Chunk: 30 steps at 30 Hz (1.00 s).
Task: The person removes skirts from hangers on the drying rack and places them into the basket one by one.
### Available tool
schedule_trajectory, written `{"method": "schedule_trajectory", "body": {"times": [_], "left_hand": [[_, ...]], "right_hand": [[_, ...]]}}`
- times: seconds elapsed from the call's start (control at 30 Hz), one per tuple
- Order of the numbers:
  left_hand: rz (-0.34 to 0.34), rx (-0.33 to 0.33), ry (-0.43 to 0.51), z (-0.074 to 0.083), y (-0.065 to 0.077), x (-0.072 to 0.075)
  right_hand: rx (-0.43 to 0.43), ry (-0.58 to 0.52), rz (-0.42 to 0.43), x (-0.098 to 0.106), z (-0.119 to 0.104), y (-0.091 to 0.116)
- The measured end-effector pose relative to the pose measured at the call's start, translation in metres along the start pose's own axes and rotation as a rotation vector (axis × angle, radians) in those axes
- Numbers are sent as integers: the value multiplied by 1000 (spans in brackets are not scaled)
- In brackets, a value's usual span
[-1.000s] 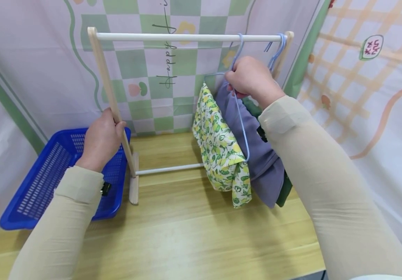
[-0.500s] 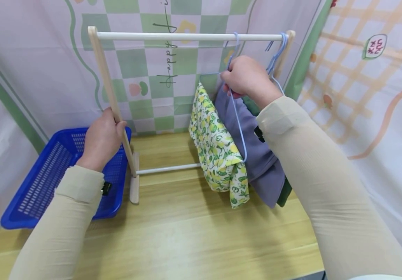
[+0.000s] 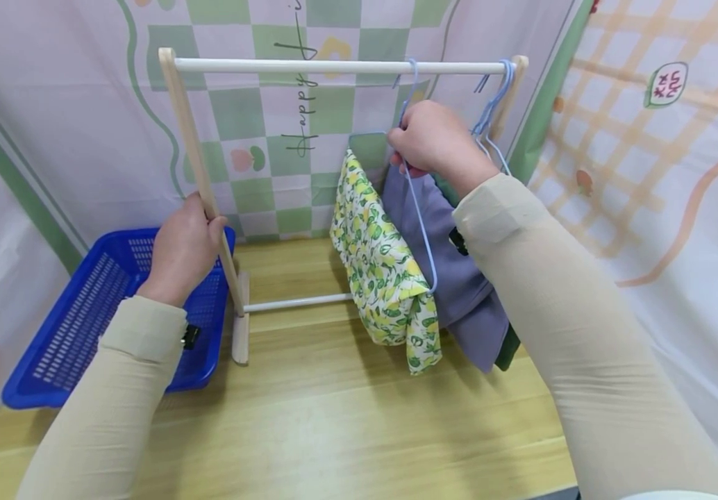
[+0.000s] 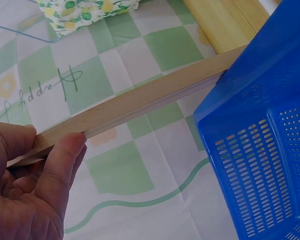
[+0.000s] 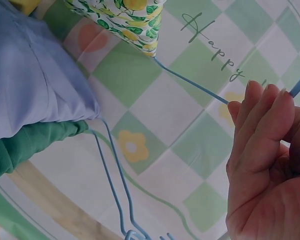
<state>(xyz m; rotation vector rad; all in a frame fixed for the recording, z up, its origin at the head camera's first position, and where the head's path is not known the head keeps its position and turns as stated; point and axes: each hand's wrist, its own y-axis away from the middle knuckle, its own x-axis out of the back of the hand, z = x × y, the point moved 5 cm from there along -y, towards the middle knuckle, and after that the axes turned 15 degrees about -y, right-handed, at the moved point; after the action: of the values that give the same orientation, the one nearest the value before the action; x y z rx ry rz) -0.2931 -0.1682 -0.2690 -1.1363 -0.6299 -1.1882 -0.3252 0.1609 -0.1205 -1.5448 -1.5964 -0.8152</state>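
Note:
My left hand grips the left wooden upright of a small clothes rack; in the left wrist view its thumb and fingers close round the flat strip. My right hand pinches a light-blue clothes hanger just below its hook, which is at the white top rail. A lemon-print cloth hangs on that hanger, one corner drooping lower. Behind and right of it hang a purple-grey cloth and a dark green cloth, their hangers' hooks bunched at the rail's right end.
A blue perforated basket stands at the left, partly behind my left forearm. The rack's lower white bar runs close above the wooden table. Printed fabric hangs behind and at both sides.
My right hand has moved left along the rail with the hanger and the lemon-print cloth, widening the gap to the other hooks. The left hand has stayed on the upright.

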Motion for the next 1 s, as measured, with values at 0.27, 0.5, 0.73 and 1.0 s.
{"method": "schedule_trajectory", "body": {"times": [0.27, 0.5, 0.73, 1.0], "left_hand": [[13, -6, -9, 0, 1, 0], [13, -5, -17, 1, 0, 0], [14, 0, -26, 3, 1, 0], [9, 13, -20, 5, 2, -1]], "right_hand": [[4, -10, -5, -4, -4, 0], [19, -11, -2, -6, -8, -1], [14, -22, -8, -9, -10, -2], [35, -24, -14, -12, -12, -5]]}}
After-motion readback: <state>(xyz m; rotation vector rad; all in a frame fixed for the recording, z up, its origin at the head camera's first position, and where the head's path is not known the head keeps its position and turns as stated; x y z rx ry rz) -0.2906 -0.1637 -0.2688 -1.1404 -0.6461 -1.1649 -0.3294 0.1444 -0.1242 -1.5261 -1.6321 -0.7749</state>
